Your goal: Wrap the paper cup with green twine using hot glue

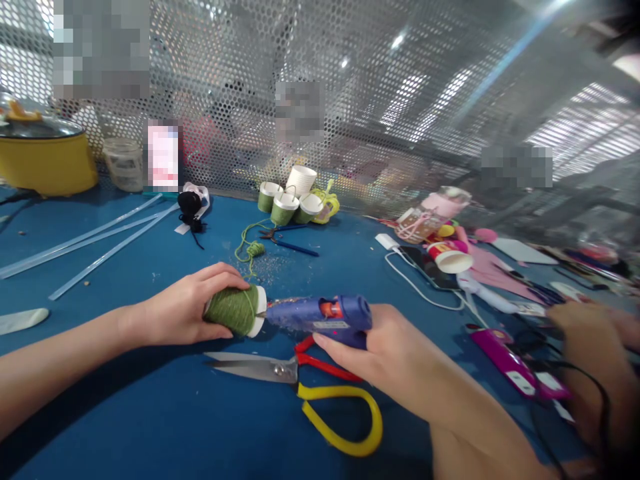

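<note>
My left hand [200,303] is closed round a paper cup wrapped in green yarn [233,310], lying on its side with its white rim facing right. In my right hand [383,340] is a blue hot glue gun [320,313], its nozzle pointing left at the cup's rim. Whether the tip touches the rim I cannot tell. Scissors [285,370] with one red and one yellow handle lie open on the table just below both hands. Beyond them rest blue-handled pliers [293,241] and a small ball of green yarn [256,249].
Several small green-wrapped cups [285,210] stand at the back beside a plain white cup [301,179]. Clear glue sticks [115,257] and a yellow pot [47,160] are at left. A phone [425,267], a purple power strip [517,363] and another person's arm [595,373] are at right.
</note>
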`<action>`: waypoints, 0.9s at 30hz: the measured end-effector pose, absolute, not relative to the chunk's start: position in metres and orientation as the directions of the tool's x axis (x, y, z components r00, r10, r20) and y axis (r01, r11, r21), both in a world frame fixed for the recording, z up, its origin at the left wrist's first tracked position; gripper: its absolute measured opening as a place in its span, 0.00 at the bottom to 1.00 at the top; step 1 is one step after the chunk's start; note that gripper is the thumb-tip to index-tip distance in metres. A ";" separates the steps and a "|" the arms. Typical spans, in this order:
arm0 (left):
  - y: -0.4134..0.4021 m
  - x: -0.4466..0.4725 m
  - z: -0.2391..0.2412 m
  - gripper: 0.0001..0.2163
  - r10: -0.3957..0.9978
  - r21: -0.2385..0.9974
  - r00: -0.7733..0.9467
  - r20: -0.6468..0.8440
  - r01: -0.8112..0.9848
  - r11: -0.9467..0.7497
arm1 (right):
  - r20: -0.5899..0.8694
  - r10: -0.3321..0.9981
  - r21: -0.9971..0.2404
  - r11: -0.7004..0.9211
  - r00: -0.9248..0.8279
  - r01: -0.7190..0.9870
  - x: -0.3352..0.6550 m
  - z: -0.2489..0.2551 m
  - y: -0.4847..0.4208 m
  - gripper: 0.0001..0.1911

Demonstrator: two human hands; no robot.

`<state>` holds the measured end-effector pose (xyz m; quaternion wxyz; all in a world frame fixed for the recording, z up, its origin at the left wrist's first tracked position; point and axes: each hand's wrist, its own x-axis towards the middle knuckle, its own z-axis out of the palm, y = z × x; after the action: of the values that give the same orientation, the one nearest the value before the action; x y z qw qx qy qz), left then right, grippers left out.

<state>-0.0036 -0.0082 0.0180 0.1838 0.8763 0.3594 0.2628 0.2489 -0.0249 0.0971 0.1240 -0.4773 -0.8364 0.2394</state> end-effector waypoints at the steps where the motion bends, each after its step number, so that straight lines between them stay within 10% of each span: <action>1: -0.008 -0.003 0.018 0.23 0.727 0.512 0.601 0.332 0.533 -0.674 | -0.024 0.858 -0.521 0.427 -0.513 0.739 0.248 0.098 -0.025 0.08; 27: -0.010 -0.003 0.017 0.22 0.717 0.511 0.608 0.341 0.520 -0.684 | -0.062 0.960 -0.506 0.204 -0.271 0.838 0.242 0.084 -0.008 0.13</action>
<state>-0.0032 -0.0097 0.0170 0.1833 0.8778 0.3524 0.2678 0.2425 -0.0084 0.0835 0.1345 -0.5884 -0.7641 0.2276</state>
